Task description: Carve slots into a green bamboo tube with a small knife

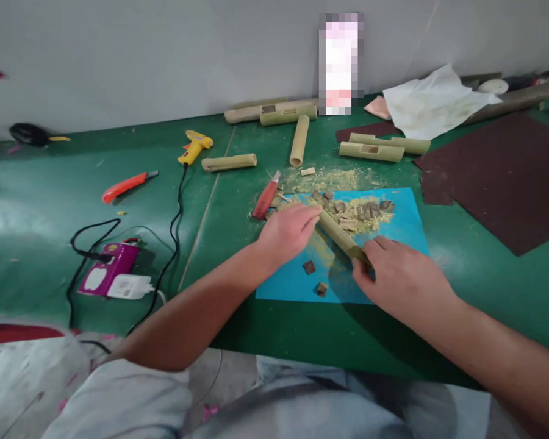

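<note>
Between my two hands a bamboo tube (341,235) slants over a blue sheet (283,277). My left hand (290,231) is closed around its upper left end. At the lower right end, my right hand (400,271) grips it with thumb and fingers. Just beyond the tube lies a heap of bamboo shavings (370,222) mixed with small dark chips. Two loose chips rest nearer me on the sheet, one of them a dark square (309,267). A red-handled knife (266,198) lies beyond my left wrist, its blade pointing away.
Several cut bamboo tubes (229,162) lie toward the wall. On the left are a yellow glue gun (194,146), an orange utility knife (128,185) and a purple power strip (110,268) with black cords. Dark brown sheets (507,183) and white paper (439,103) lie right.
</note>
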Motion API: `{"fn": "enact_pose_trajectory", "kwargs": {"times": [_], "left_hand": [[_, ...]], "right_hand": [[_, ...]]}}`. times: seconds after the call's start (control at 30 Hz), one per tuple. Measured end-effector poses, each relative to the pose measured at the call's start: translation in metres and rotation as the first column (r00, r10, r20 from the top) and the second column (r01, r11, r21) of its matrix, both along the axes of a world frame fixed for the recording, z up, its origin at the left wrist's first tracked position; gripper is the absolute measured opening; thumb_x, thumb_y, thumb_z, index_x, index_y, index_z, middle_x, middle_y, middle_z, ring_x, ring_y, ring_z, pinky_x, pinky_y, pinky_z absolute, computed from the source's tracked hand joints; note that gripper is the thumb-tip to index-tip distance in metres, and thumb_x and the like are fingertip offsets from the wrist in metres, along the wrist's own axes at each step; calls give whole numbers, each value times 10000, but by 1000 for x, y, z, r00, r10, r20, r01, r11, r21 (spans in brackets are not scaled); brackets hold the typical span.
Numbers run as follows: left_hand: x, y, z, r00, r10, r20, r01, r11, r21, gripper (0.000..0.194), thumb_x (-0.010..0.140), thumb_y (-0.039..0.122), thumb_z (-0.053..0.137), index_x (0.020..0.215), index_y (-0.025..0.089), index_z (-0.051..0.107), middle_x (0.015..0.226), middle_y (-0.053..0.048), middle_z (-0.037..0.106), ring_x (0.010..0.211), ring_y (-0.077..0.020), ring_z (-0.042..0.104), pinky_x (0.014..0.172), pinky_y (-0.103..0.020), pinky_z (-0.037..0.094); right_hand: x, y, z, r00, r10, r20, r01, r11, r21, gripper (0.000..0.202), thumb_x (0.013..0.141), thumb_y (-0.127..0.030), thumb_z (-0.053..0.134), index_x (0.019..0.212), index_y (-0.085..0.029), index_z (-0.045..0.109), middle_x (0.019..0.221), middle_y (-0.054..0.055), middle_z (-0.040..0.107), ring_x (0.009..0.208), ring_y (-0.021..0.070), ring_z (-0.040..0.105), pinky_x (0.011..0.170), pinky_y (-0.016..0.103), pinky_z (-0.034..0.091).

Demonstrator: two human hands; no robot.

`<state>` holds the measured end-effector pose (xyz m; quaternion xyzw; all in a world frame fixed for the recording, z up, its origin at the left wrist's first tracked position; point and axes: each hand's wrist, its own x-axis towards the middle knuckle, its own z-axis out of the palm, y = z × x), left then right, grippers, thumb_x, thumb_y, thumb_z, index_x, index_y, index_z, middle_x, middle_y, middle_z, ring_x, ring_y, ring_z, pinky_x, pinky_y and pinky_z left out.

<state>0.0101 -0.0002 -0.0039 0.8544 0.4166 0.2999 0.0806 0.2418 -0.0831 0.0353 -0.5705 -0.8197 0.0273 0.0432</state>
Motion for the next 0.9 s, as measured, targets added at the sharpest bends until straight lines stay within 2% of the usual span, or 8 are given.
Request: {"fn": "enact_pose_trajectory", "kwargs": {"times": [0.17, 0.3, 0.37, 0.5, 0.57, 0.73, 0.8, 0.9], "left_hand": [[3, 3, -2, 999, -52, 11, 52, 999, 8, 261, 1041, 229, 520, 1143, 137, 742, 1025, -104, 788, 953, -200, 756, 906, -324, 619], [-2, 11, -1, 999, 1, 51, -1, 1000, -6, 250, 1027, 230, 531, 1127, 160, 750, 1060, -97, 792, 990, -208, 756, 930, -340, 616], [1, 5, 1, 998, -9, 59, 11, 1000, -27, 241, 1025, 229, 534, 1112, 171, 751, 1073, -86, 795, 1002, -201, 756, 940, -334, 612], [15, -20, 5, 976, -215, -36, 209, 970, -122, 272, 1049, 254, 506, 1190, 194, 731, 1047, -61, 795, 951, -176, 761, 862, -278, 618], [15, -21, 5, 962, -258, -84, 246, 961, -128, 287, 1054, 259, 499, 1223, 198, 722, 1026, -61, 792, 926, -177, 762, 819, -268, 619], [3, 2, 4, 1000, -10, -5, 9, 999, -37, 248, 1027, 224, 535, 1128, 155, 751, 1043, -100, 791, 973, -204, 757, 915, -327, 612], [6, -3, 6, 997, -72, -19, 70, 995, -72, 252, 1029, 234, 535, 1146, 163, 747, 1046, -94, 790, 966, -205, 758, 897, -319, 616], [15, -20, 8, 957, -279, -76, 265, 952, -150, 278, 1048, 256, 516, 1228, 194, 719, 1025, -67, 785, 924, -187, 759, 815, -274, 618]], "right_hand": [[2, -2, -4, 1000, 29, 1, -29, 997, 78, 188, 923, -294, 529, 819, -175, 631, 761, 81, 619, 656, 186, 555, 536, 303, 261], [0, -1, -6, 999, 26, -35, -24, 998, 56, 217, 928, -280, 491, 778, -184, 615, 730, 66, 598, 611, 168, 521, 532, 304, 249], [0, -1, -6, 999, 19, -51, -17, 999, 31, 216, 925, -279, 488, 779, -184, 615, 731, 64, 596, 602, 164, 507, 533, 305, 245], [0, 1, -6, 998, 16, -60, -17, 1000, -22, 201, 924, -270, 501, 799, -176, 627, 760, 74, 616, 617, 163, 508, 545, 307, 247], [1, 1, -5, 998, 11, -54, -13, 999, -38, 198, 929, -267, 501, 811, -173, 631, 774, 76, 621, 624, 161, 508, 551, 307, 247], [-1, 2, -2, 999, -28, -28, 25, 997, -79, 204, 932, -301, 525, 796, -178, 614, 755, 59, 597, 598, 148, 473, 544, 308, 212], [-2, 2, 0, 999, -29, -25, 27, 995, -94, 187, 926, -296, 538, 799, -179, 612, 754, 55, 596, 600, 149, 473, 549, 311, 212], [-4, 3, 2, 999, -33, -30, 29, 994, -108, 153, 913, -278, 556, 808, -181, 612, 765, 58, 606, 621, 156, 496, 560, 311, 228]]}}
